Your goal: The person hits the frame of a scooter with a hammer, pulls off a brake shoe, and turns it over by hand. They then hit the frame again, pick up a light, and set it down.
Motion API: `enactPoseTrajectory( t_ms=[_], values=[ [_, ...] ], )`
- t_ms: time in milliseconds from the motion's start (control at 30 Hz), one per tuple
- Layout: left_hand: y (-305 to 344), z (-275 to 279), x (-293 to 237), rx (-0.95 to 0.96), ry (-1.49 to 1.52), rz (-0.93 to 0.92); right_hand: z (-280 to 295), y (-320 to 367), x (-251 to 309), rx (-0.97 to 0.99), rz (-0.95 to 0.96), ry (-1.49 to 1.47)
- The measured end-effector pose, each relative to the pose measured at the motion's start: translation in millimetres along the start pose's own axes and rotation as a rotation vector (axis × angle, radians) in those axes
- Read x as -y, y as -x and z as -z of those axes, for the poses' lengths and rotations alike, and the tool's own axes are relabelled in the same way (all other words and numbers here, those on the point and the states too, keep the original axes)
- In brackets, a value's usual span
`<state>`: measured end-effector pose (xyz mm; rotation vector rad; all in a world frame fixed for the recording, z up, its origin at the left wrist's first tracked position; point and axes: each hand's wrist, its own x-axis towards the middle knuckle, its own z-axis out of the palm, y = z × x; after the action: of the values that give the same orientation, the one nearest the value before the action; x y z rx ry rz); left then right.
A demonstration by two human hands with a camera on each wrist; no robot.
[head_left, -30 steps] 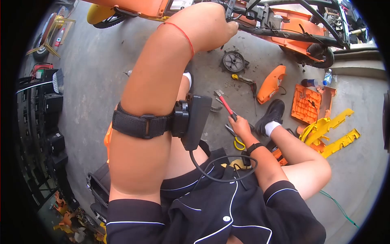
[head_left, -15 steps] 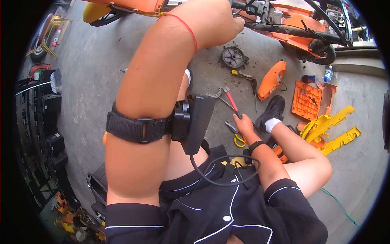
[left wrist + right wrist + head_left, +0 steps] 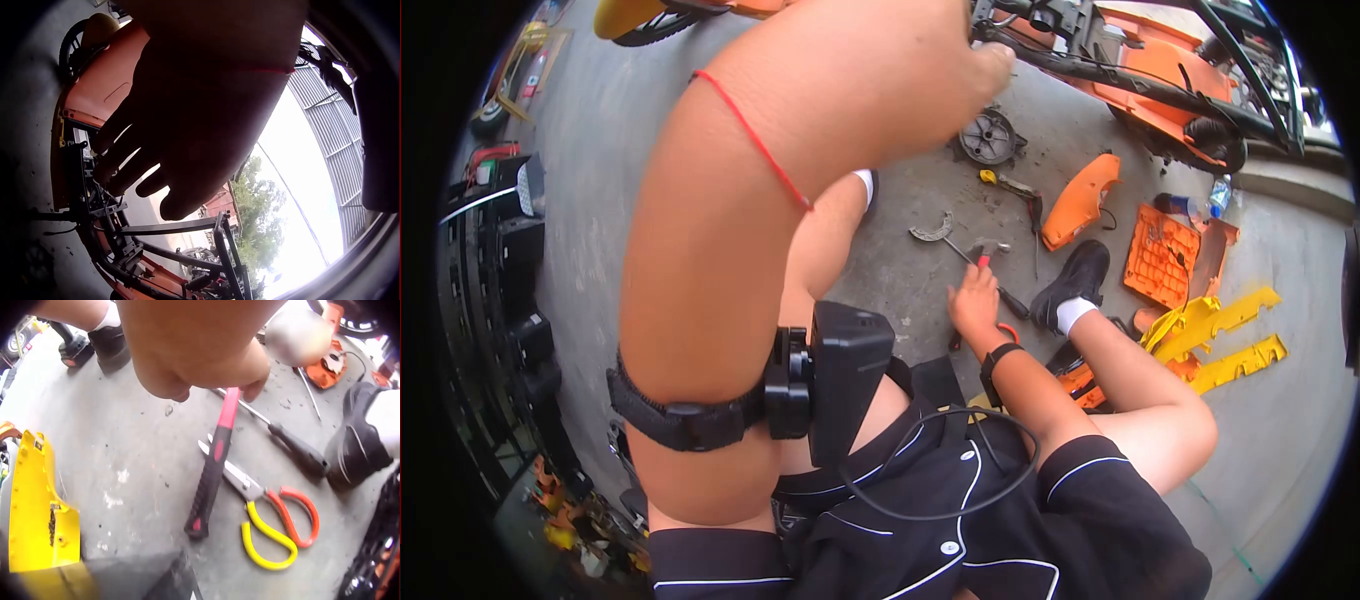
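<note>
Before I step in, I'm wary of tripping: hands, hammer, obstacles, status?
Left hand near scooter frame. Right hand over hammer, grip unclear. Scissors lying right beside it.

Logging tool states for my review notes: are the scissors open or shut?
The scissors are slightly open: their two blade tips show apart, past the hammer that crosses in front.

Right wrist view: floor (image 3: 140, 481) free between hammer (image 3: 215, 456) and yellow panel (image 3: 44, 506); other side obstructed by scissors (image 3: 248, 486), screwdriver (image 3: 297, 447), shoe (image 3: 362, 447). Left hand (image 3: 181, 125): frame bars (image 3: 175, 226) limit passage.
</note>
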<state>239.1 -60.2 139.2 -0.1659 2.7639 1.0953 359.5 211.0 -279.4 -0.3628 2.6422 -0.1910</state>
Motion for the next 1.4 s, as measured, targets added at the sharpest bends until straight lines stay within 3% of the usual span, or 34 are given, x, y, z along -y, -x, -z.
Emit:
enactPoseTrajectory(
  t_ms=[67,133,167,233,267,467,533,567,633,667,733,833,1033,1167,1233,1267,1400],
  values=[
    [-10,6,-12,0.026,-0.102,0.051,6,-29,15,-0.046,0.132,-0.009],
    [-28,29,-38,0.377,-0.019,0.484,-1,-60,26,-0.097,0.253,-0.034],
    [-29,15,-16,0.372,-0.025,0.496,-6,-78,27,-0.159,0.318,0.005],
    [-29,-22,37,-0.050,-0.190,-0.055,-9,-97,29,-0.227,0.385,0.033],
    [-30,-28,47,-0.026,-0.239,0.043,-6,-105,30,-0.160,0.396,0.082],
    [-38,-30,43,0.023,-0.227,0.107,15,-122,26,-0.015,0.485,0.136],
    [-41,-33,37,-0.014,-0.219,0.070,45,-119,31,0.141,0.366,-0.088],
    [-44,-35,32,0.005,-0.201,0.079,62,-120,30,0.118,0.361,-0.075],
    [-46,-39,28,0.006,-0.187,0.060,103,-119,30,0.336,0.199,-0.441],
    [-47,-45,29,0.018,-0.196,0.031,129,-113,28,0.304,0.195,-0.436],
    [-47,-51,16,0.001,-0.202,-0.062,217,-75,25,0.379,0.155,-0.834],
    [-44,-63,7,0.020,-0.178,-0.158,305,-22,20,0.340,0.159,-1.015],
    [-24,-79,-22,0.201,0.214,-0.513,418,70,-6,0.129,0.291,-1.126],
    [-11,-76,-52,0.304,0.354,-0.621,444,99,-18,-0.024,0.353,-1.176],
    [-8,-78,-58,0.313,0.494,-0.597,444,104,-19,-0.033,0.367,-1.217],
    [-9,-85,-62,0.206,0.541,-0.708,444,104,-23,0.001,0.413,-1.247],
    [-13,-88,-76,0.279,0.553,-0.721,444,103,-30,-0.048,0.449,-1.226]
  ],
)
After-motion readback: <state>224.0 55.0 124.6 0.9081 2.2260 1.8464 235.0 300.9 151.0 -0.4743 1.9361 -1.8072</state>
